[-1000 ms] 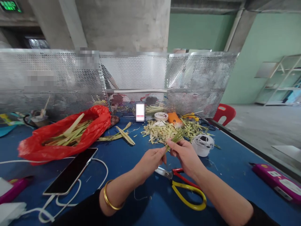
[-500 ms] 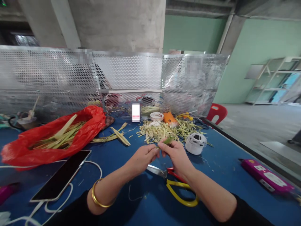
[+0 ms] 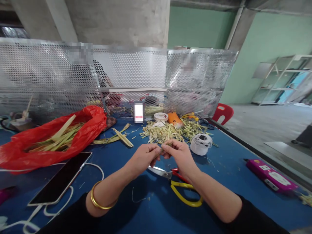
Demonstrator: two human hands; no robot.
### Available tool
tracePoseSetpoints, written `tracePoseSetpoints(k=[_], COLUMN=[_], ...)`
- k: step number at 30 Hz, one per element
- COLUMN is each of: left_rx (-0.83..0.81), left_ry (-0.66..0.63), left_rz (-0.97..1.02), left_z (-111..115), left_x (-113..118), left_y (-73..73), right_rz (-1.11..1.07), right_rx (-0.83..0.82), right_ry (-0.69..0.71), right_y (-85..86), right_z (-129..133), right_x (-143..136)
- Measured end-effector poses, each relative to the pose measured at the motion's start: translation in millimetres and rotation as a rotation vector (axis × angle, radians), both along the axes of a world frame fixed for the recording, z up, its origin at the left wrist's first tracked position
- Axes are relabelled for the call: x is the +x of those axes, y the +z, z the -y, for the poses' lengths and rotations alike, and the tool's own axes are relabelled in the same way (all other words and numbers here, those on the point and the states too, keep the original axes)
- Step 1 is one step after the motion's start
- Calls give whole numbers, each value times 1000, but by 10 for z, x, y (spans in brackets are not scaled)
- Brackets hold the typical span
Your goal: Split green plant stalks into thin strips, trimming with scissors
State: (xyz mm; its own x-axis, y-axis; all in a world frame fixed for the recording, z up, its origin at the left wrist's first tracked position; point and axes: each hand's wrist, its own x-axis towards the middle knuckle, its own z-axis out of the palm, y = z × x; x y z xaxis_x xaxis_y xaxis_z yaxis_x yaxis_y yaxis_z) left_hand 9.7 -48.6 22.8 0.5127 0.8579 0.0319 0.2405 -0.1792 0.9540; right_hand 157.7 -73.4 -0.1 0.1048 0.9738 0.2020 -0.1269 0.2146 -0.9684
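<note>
My left hand point(image 3: 147, 155) and my right hand point(image 3: 177, 154) meet above the middle of the blue table, fingertips pinched close together. Between them is a small green plant strip point(image 3: 167, 143), mostly covered by the fingers. Under my hands lie scissors point(image 3: 185, 194) with yellow and red handles, the blades pointing left. Just beyond my fingers spreads a heap of pale green plant pieces point(image 3: 156, 131). A roll of white string point(image 3: 201, 145) stands right of my right hand. Farther left of my left hand, long dry leaf pieces point(image 3: 123, 137) rest on the table.
At left are a red plastic bag point(image 3: 90, 130) of leaf strips and a phone point(image 3: 60, 178) with a white cable. A purple device point(image 3: 270, 175) lies at right. A tape roll point(image 3: 161, 117) and an orange packet point(image 3: 174, 119) sit before the perforated metal screen point(image 3: 131, 70).
The green strip stood out above my right fingers before; now little of it shows between my fingertips. The view has shifted slightly, while both hands stay together.
</note>
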Motion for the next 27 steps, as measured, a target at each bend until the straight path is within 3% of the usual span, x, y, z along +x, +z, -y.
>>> tracePoseSetpoints(k=[9, 14, 20, 23, 27], left_rx=[60, 141, 34, -34, -125], left_ry=[47, -24, -21, 11, 45], left_rz=[-109, -208, -136, -92, -70], left_z=[-22, -48, -112, -142, -180], left_x=[-42, -68, -64, -67, -100], left_y=[38, 17, -55, -69, -54], right_rz=[56, 71, 157, 449, 1089], right_rx=[-12, -32, -87, 4, 202], right_ry=[-14, 20, 66, -65, -456], right_y=[-8, -28, -28, 70, 164], right_z=[-4, 23, -63, -97, -13], right_x=[4, -16, 38, 238, 680])
